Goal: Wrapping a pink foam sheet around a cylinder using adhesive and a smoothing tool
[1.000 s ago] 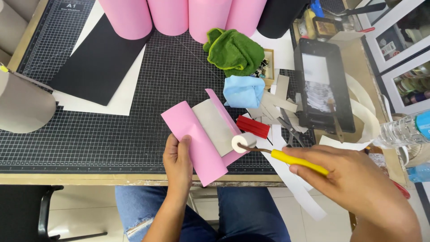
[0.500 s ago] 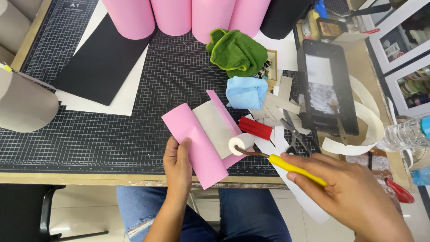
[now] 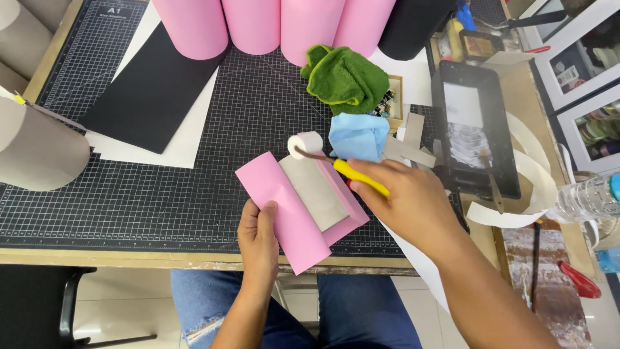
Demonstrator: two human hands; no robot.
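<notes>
A pink folded cover [image 3: 287, 210] with a grey board [image 3: 314, 192] set in its middle lies on the black cutting mat [image 3: 161, 187] near the front edge. My left hand [image 3: 258, 242] presses on the cover's lower left flap, fingers flat. My right hand [image 3: 407, 200] grips the yellow handle of a small paint roller [image 3: 307, 143]. Its white foam head rests at the grey board's far end, just past the pink edge.
Pink rolls [image 3: 258, 22] and a black roll [image 3: 413, 26] stand along the back. A black sheet [image 3: 152, 90] on white paper lies left, a grey roll [image 3: 35, 152] far left. Green cloth [image 3: 345, 77], blue cloth [image 3: 358, 136], a black roller tray [image 3: 475, 126] and a water bottle [image 3: 588, 197] crowd the right.
My right hand has moved the roller from the cover's right edge up to the far end of the grey board. My left hand stays on the pink flap.
</notes>
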